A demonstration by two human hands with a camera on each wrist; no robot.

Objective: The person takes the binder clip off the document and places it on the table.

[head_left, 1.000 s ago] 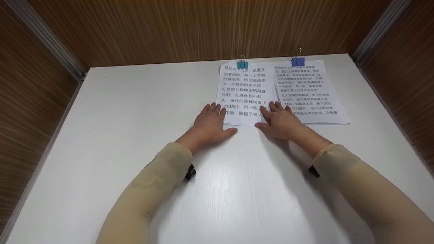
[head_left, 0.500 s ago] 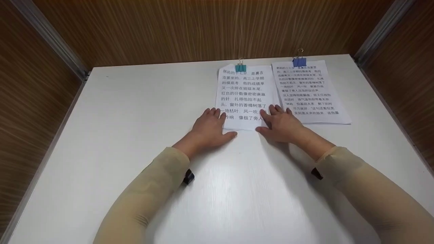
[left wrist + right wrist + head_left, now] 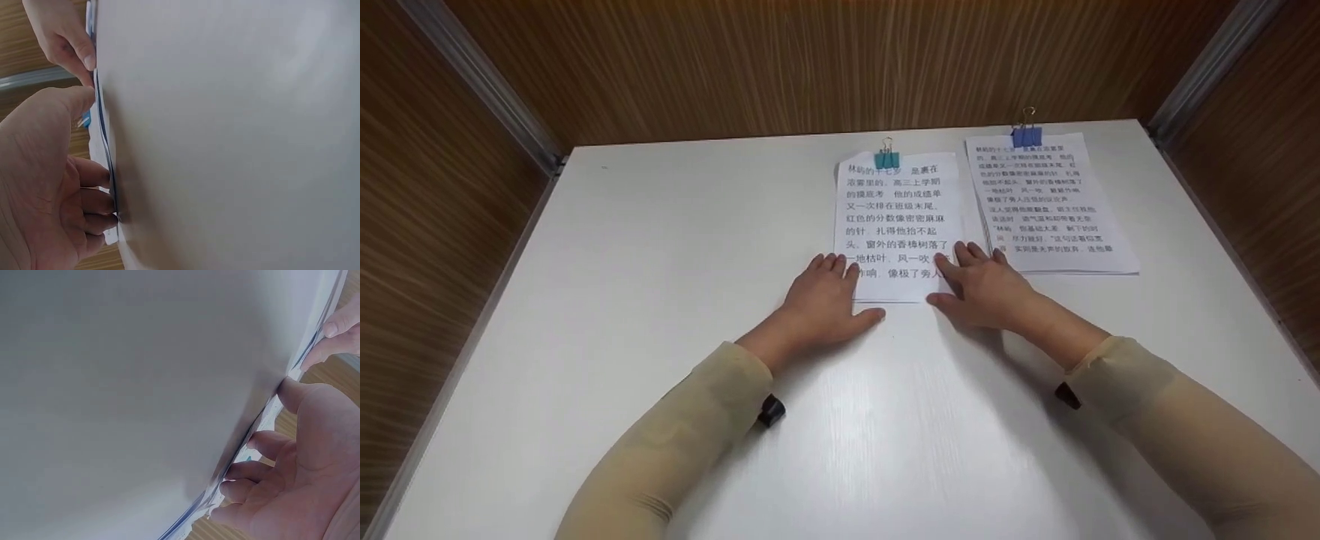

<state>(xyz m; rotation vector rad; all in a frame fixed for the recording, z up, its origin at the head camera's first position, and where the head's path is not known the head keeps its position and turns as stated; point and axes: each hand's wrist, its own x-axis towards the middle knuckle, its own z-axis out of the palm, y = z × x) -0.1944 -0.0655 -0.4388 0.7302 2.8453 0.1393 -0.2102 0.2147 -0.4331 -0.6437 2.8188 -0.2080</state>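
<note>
The white table (image 3: 660, 225) is the largest thing, and its surface is smooth and a little shiny. Behind it stands a brown wall (image 3: 795, 75) with streaks like wood. Two long sleeves of pale khaki colour, the left sleeve (image 3: 660, 442) and the right sleeve (image 3: 1185, 435), come in from the near side.

The paper stack (image 3: 896, 210) lies flat on the table, in the far part and slightly right of the middle. It is white and upright in format, and it carries nine lines of large black Chinese characters. The ends of the lowest lines are partly covered by fingers. In the left wrist view its edge looks thin and layered. Just beside it, to the right, lies a second stack (image 3: 1050, 210), which is turned a little and has smaller, denser print.

The left hand (image 3: 821, 300) rests at the left edge of the paper stack, near the bottom, and the right hand (image 3: 990, 289) rests at the right edge. Both have relaxed, extended fingers and thumbs spread away; neither grasps anything. Whether the right hand also touches the second stack, one cannot tell.

A teal clip (image 3: 887, 160) holds the top of the paper stack, and a blue clip (image 3: 1027, 136) that of the second stack.
</note>
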